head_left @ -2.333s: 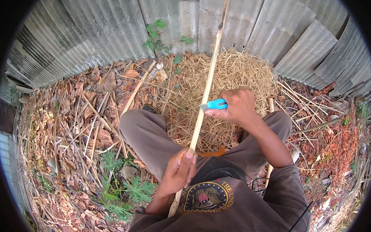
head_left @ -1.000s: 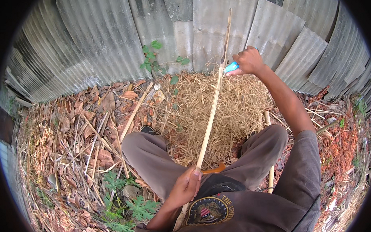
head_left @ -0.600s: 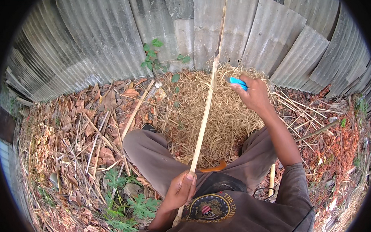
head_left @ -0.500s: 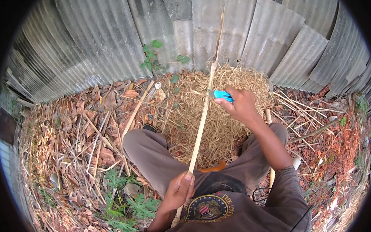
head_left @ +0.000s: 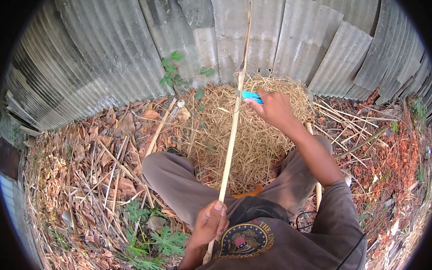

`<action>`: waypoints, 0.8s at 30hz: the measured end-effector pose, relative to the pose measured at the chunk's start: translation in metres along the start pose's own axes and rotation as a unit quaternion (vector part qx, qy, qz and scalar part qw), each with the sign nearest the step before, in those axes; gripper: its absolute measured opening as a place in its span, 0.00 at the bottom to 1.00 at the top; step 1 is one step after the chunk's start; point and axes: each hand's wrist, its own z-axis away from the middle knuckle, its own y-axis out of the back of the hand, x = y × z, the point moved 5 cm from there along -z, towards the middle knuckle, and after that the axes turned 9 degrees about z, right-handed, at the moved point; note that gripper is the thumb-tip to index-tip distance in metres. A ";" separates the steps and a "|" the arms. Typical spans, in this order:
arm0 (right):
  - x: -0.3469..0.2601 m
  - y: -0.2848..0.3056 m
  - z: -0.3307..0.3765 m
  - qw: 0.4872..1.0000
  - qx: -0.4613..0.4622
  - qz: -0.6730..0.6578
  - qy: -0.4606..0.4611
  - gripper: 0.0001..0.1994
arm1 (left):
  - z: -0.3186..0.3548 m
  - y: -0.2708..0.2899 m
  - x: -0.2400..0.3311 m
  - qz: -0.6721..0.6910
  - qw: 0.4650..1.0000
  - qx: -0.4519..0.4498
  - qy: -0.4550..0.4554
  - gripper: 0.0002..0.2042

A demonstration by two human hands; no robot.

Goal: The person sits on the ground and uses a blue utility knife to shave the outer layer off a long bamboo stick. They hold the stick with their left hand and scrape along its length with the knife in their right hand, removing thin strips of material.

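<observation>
I sit on the ground with my knees apart. My left hand (head_left: 210,223) grips the near end of a long pale bamboo stick (head_left: 232,139) close to my chest. The stick slants up and away, and its thin tip reaches the metal wall. My right hand (head_left: 273,108) is stretched forward and holds a small blue-handled knife (head_left: 251,95) against the stick's right side, about two thirds of the way up. A heap of straw-like shavings (head_left: 259,133) lies between my legs under the stick.
A corrugated metal fence (head_left: 127,47) curves across the back. Dry leaves and loose bamboo strips (head_left: 107,158) cover the ground at left, more sticks (head_left: 348,121) lie at right. Small green plants (head_left: 155,242) grow by my left knee and at the fence foot (head_left: 173,72).
My right hand reached far up the stick with the knife, then drew back down along it toward me. It now sits slightly higher than half a second ago. The left hand stayed in place.
</observation>
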 end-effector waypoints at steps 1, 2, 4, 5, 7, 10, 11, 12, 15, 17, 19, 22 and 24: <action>0.005 -0.004 -0.011 1.000 -0.002 0.015 -0.011 0.30 | 0.002 -0.001 -0.002 0.001 1.000 0.000 0.005 0.15; 0.014 -0.006 -0.019 0.999 0.012 0.045 0.015 0.32 | 0.004 -0.002 -0.004 0.004 1.000 -0.004 0.011 0.15; 0.021 -0.013 -0.031 0.995 -0.004 0.082 0.060 0.32 | 0.003 -0.001 -0.004 -0.022 1.000 0.000 0.005 0.15; 0.024 -0.017 -0.037 0.991 -0.012 0.100 0.084 0.32 | 0.002 0.000 -0.004 -0.034 0.999 0.003 0.001 0.15; 0.031 -0.027 -0.050 0.974 -0.036 0.152 0.167 0.34 | -0.003 0.009 -0.005 -0.116 0.993 0.026 0.005 0.16; 0.035 -0.024 -0.082 0.935 -0.059 0.214 0.278 0.34 | -0.014 0.016 -0.001 -0.265 0.962 0.043 -0.052 0.14; 0.034 -0.018 -0.090 0.919 -0.068 0.230 0.313 0.34 | -0.017 0.018 -0.002 -0.316 0.945 0.047 -0.078 0.13; 0.037 -0.009 -0.105 0.907 -0.077 0.245 0.333 0.35 | -0.025 0.022 0.000 -0.374 0.916 0.044 -0.138 0.13; 0.030 -0.015 -0.115 0.872 -0.143 0.302 0.357 0.35 | -0.033 0.042 -0.006 -0.537 0.813 0.057 -0.219 0.11; 0.013 -0.028 -0.114 0.848 -0.208 0.368 0.320 0.36 | -0.029 0.054 -0.003 -0.646 0.737 0.096 -0.171 0.10; 0.009 -0.014 -0.121 0.867 -0.170 0.372 0.286 0.37 | -0.018 0.058 0.004 -0.664 0.731 0.112 -0.112 0.10; 0.038 -0.004 -0.111 0.941 -0.176 0.252 0.144 0.38 | -0.004 0.059 0.012 -0.510 0.846 0.091 -0.126 0.11; 0.035 -0.006 -0.090 0.956 -0.229 0.176 0.057 0.39 | -0.007 0.061 0.003 -0.334 0.939 0.060 -0.060 0.12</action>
